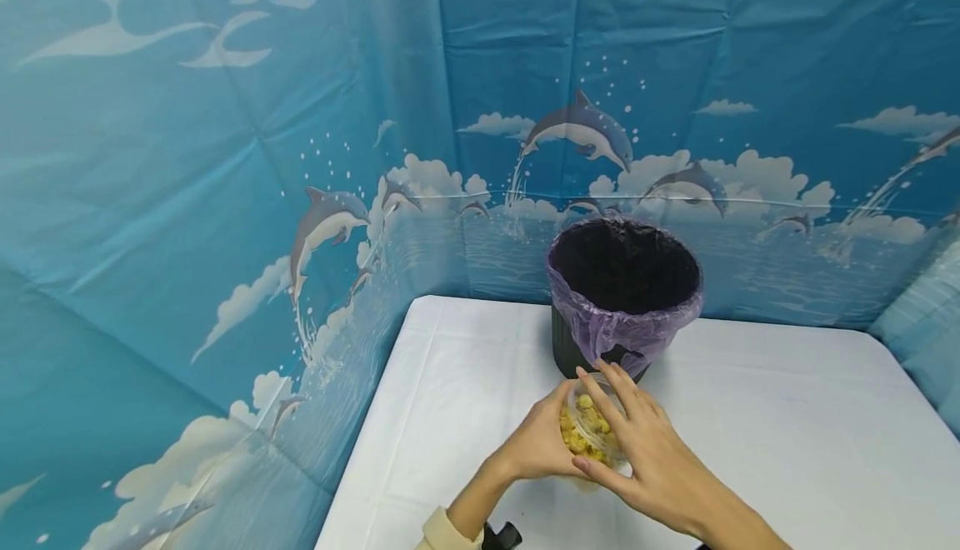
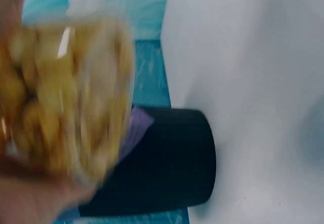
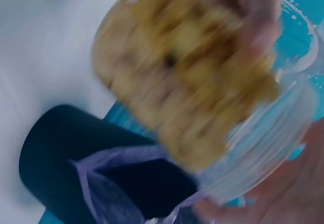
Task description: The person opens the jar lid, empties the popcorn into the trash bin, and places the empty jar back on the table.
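Note:
A clear round jar (image 1: 587,432) of yellow, popcorn-like pieces (image 3: 167,67) is between my two hands, over the table just in front of a black bin. My left hand (image 1: 536,442) grips the jar's side, thumb and fingers curved round it. From the right, my right hand (image 1: 648,454) spans the jar's clear top end (image 3: 268,133), fingertips at the far side and thumb at the near side. The left wrist view shows the packed jar close up and blurred. My right palm hides part of the jar in the head view.
The black bin (image 2: 172,158), lined with a purple bag (image 1: 600,325), stands open-topped at the table's back edge. A white cloth covers the table (image 1: 787,417). Blue dolphin-print sheets (image 1: 510,58) hang behind and to the left. A small black object (image 1: 504,536) shows by my left wrist.

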`<state>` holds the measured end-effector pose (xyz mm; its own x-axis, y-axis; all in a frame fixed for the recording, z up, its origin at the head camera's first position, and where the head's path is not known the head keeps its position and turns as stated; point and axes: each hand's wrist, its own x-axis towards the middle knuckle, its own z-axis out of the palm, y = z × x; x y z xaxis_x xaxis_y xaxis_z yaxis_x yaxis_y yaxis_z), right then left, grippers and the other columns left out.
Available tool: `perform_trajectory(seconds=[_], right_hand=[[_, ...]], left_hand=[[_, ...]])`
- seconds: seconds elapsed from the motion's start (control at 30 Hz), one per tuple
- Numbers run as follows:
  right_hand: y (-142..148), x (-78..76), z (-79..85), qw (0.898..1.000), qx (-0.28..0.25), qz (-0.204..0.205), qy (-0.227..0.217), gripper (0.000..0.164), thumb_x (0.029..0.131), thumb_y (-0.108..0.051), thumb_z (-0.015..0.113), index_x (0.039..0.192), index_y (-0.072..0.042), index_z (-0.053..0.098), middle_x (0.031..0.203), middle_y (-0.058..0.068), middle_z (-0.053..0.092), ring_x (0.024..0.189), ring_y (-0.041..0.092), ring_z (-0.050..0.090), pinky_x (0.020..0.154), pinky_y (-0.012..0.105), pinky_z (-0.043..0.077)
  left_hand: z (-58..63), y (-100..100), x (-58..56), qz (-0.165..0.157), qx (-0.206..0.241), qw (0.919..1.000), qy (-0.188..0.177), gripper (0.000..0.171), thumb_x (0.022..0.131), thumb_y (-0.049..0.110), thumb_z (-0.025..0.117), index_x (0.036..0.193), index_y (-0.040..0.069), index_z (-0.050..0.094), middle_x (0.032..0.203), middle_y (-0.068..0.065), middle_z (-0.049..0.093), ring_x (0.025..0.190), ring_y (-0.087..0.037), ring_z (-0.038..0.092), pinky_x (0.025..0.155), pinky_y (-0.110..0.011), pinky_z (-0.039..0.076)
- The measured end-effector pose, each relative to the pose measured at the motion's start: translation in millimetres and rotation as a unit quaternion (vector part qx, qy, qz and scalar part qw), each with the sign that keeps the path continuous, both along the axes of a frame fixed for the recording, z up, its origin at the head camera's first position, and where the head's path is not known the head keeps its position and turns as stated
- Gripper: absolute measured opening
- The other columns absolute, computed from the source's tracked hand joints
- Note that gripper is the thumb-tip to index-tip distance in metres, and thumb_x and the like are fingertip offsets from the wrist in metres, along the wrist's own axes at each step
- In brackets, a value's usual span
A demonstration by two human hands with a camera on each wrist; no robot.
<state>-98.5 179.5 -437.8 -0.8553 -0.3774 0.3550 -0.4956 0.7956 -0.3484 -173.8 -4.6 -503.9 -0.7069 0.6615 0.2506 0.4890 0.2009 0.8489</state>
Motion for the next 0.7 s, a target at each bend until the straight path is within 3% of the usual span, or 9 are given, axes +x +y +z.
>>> perform_trajectory(seconds=[0.07, 0.1, 0.17, 0.3, 0.33, 0.4, 0.47, 0.57, 0.7], right_hand=[[-5.4, -2.0, 1.3, 0.999, -0.007, -0.034, -0.025, 0.088, 0.094, -0.052, 0.07, 0.166, -0.032, 0.023, 0.169, 0.017, 0.027, 0.151, 0.049, 0.031, 0.102, 0.077, 0.039], [-8.2, -3.4, 1.9, 0.998, -0.006, -0.05, -0.035, 0.087, 0.095, -0.054, 0.068, 0.166, -0.032, 0.023, 0.168, 0.019, 0.027, 0.151, 0.05, 0.031, 0.101, 0.079, 0.038], [-14.1, -5.5, 2.9, 0.996, -0.006, -0.08, -0.049, 0.083, 0.096, -0.056, 0.065, 0.165, -0.031, 0.025, 0.167, 0.024, 0.028, 0.15, 0.053, 0.031, 0.101, 0.08, 0.037], [-25.3, -8.8, 2.2, 0.99, -0.016, -0.123, -0.06, 0.077, 0.099, -0.057, 0.059, 0.164, -0.028, 0.031, 0.164, 0.028, 0.031, 0.149, 0.054, 0.03, 0.102, 0.083, 0.033], [-27.8, -9.3, 1.4, 0.99, -0.02, -0.128, -0.056, 0.074, 0.099, -0.056, 0.059, 0.163, -0.027, 0.034, 0.163, 0.029, 0.033, 0.148, 0.054, 0.031, 0.102, 0.082, 0.032], [-32.0, -10.3, -0.6, 0.99, -0.025, -0.134, -0.039, 0.069, 0.101, -0.053, 0.058, 0.16, -0.025, 0.039, 0.16, 0.029, 0.037, 0.145, 0.053, 0.036, 0.102, 0.08, 0.034], [-34.9, -11.2, -2.8, 0.99, -0.027, -0.134, -0.015, 0.063, 0.102, -0.049, 0.058, 0.157, -0.023, 0.044, 0.156, 0.028, 0.042, 0.141, 0.051, 0.041, 0.101, 0.077, 0.036], [-35.7, -12.5, -6.4, 0.992, -0.021, -0.124, 0.022, 0.056, 0.103, -0.044, 0.06, 0.154, -0.023, 0.049, 0.151, 0.026, 0.047, 0.135, 0.048, 0.048, 0.098, 0.072, 0.042], [-31.9, -14.8, -10.5, 0.995, -0.009, -0.082, 0.054, 0.053, 0.102, -0.04, 0.063, 0.151, -0.024, 0.053, 0.15, 0.024, 0.05, 0.134, 0.047, 0.051, 0.098, 0.071, 0.044]], left_hand=[[-2.9, 9.6, 11.4, 0.092, -0.01, 0.9935, 0.067, 0.1, 0.071, 0.025, 0.095, 0.152, 0.012, 0.038, 0.137, -0.005, 0.059, 0.116, -0.005, 0.057, 0.098, -0.026, 0.051], [-4.8, 15.5, 16.9, 0.132, -0.019, 0.9852, 0.108, 0.099, 0.071, 0.029, 0.095, 0.15, 0.011, 0.038, 0.137, -0.006, 0.058, 0.116, -0.008, 0.057, 0.098, -0.028, 0.051], [-8.2, 26.9, 27.4, 0.205, -0.05, 0.9585, 0.191, 0.1, 0.071, 0.037, 0.094, 0.148, 0.007, 0.038, 0.135, -0.006, 0.056, 0.117, -0.012, 0.056, 0.096, -0.03, 0.051], [-15.7, 45.5, 42.1, 0.317, -0.101, 0.8851, 0.325, 0.102, 0.068, 0.045, 0.093, 0.145, 0.005, 0.04, 0.133, -0.007, 0.052, 0.116, -0.017, 0.053, 0.09, -0.027, 0.05], [-16.9, 48.2, 44.5, 0.334, -0.104, 0.8728, 0.34, 0.101, 0.067, 0.045, 0.093, 0.144, 0.006, 0.041, 0.134, -0.008, 0.051, 0.116, -0.018, 0.053, 0.09, -0.027, 0.049], [-18.3, 50.8, 47.1, 0.355, -0.095, 0.8605, 0.353, 0.101, 0.066, 0.043, 0.094, 0.144, 0.006, 0.042, 0.134, -0.008, 0.051, 0.115, -0.018, 0.052, 0.089, -0.028, 0.048], [-17.9, 49.9, 47.2, 0.359, -0.081, 0.8625, 0.348, 0.1, 0.065, 0.041, 0.096, 0.143, 0.007, 0.043, 0.132, -0.008, 0.052, 0.113, -0.018, 0.053, 0.089, -0.028, 0.048], [-14.5, 43.2, 44.5, 0.336, -0.07, 0.8793, 0.33, 0.1, 0.066, 0.037, 0.095, 0.142, 0.003, 0.042, 0.131, -0.008, 0.055, 0.113, -0.018, 0.056, 0.089, -0.027, 0.049], [-8.3, 27.2, 40.2, 0.259, -0.081, 0.9223, 0.276, 0.104, 0.07, 0.041, 0.094, 0.147, 0.0, 0.036, 0.137, -0.011, 0.054, 0.12, -0.02, 0.057, 0.095, -0.032, 0.053]])
